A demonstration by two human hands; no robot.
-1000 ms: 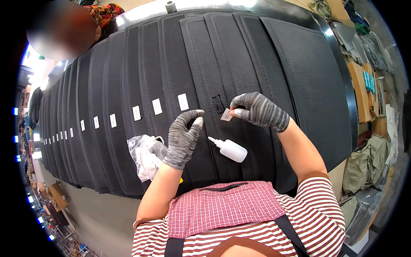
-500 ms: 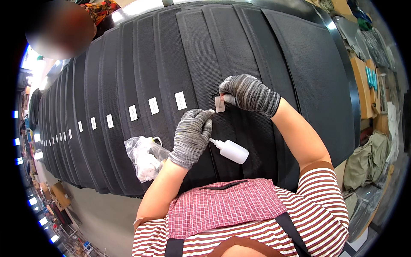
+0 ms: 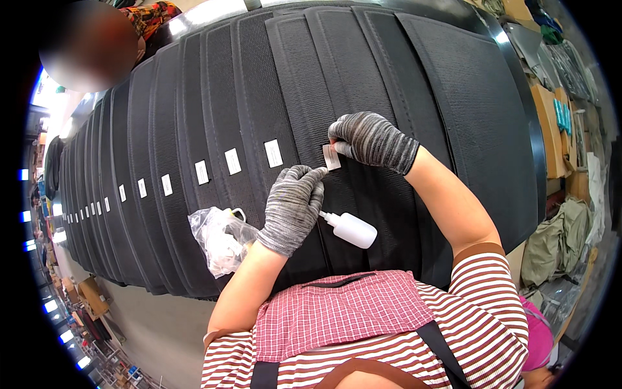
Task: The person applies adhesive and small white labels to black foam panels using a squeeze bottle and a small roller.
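Note:
A small white label (image 3: 332, 157) lies over a black ribbed panel (image 3: 304, 84), slightly tilted. Its lower left corner is pinched in the fingertips of my left hand (image 3: 291, 211), in a striped grey knit glove. My right hand (image 3: 376, 142), gloved alike, is closed at the label's upper edge with thumb and finger. Below them a white squeeze bottle (image 3: 354, 231) rests on its side, its thin nozzle beside my left hand. Left of my left wrist is a clear plastic bag (image 3: 217, 243) with white pieces inside. Similar white labels (image 3: 273, 153) sit on the panels to the left.
Overlapping black panels cover the long table, running far to the left. Another person (image 3: 152, 19) is at the far left edge. Cardboard boxes (image 3: 547, 133) and crumpled olive cloth (image 3: 557, 240) stand to the right. Someone in pink (image 3: 538, 334) is behind my right side.
The label between my hands has tilted a little, its top shifting left. Both hands stay nearly in place. A person in pink has come into view at the lower right.

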